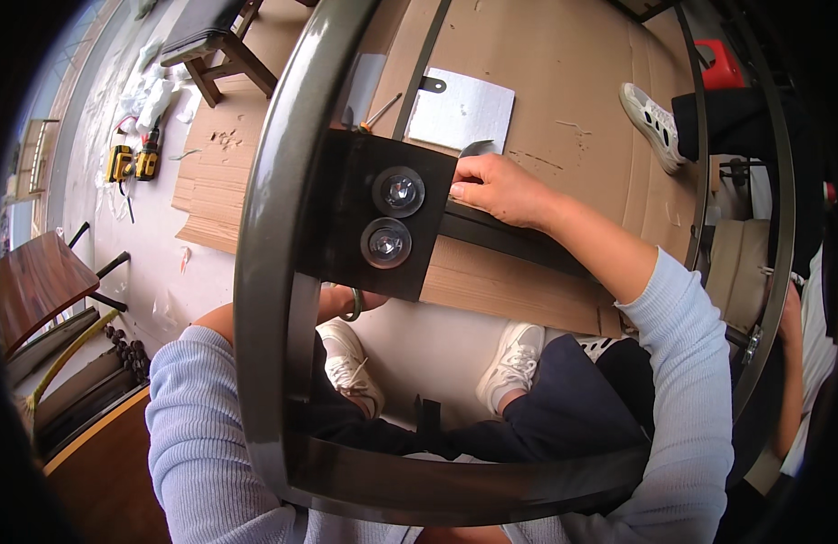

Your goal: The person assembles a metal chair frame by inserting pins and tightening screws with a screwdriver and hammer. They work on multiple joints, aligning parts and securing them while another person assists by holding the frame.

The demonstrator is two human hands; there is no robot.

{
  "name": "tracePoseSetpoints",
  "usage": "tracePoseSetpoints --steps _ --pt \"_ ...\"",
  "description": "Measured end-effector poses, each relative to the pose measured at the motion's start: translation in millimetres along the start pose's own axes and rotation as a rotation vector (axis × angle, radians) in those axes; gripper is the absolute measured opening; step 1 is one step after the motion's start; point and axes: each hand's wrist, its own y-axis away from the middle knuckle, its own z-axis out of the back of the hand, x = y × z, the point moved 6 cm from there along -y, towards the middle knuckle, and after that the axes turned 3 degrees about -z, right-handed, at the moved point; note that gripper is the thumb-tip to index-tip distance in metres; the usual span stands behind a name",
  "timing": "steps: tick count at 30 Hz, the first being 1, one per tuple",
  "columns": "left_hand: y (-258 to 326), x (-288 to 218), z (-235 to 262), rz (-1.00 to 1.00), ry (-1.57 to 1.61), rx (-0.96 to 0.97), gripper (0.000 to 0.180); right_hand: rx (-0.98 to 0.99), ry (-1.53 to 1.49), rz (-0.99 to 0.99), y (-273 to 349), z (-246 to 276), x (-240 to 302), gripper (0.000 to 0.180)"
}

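A square black plate with two clear round suction cups lies inside a curved, glossy dark metal frame. The fingers of my right hand are closed at the plate's right edge, just over a black crossbar. Behind its knuckles a small grey piece sticks out; its kind is unclear. My left hand reaches under the plate from the near side, with a ring-shaped bangle at the wrist. The plate and frame hide most of its fingers.
Cardboard covers the floor, bearing a white board. A screwdriver is beyond the plate. Yellow-black power drills lie at left, near a wooden stool. Another person's shoe is at right, with a red container beyond.
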Motion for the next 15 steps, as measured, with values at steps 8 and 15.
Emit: tracePoseSetpoints --steps 8,15 --pt "2 -15 5 0.146 -0.266 0.078 0.018 -0.021 -0.275 -0.05 2 3 -12 0.028" --pt "-1 -22 4 0.228 -0.281 0.172 0.017 0.11 -0.211 -0.105 27 -1 -21 0.036"
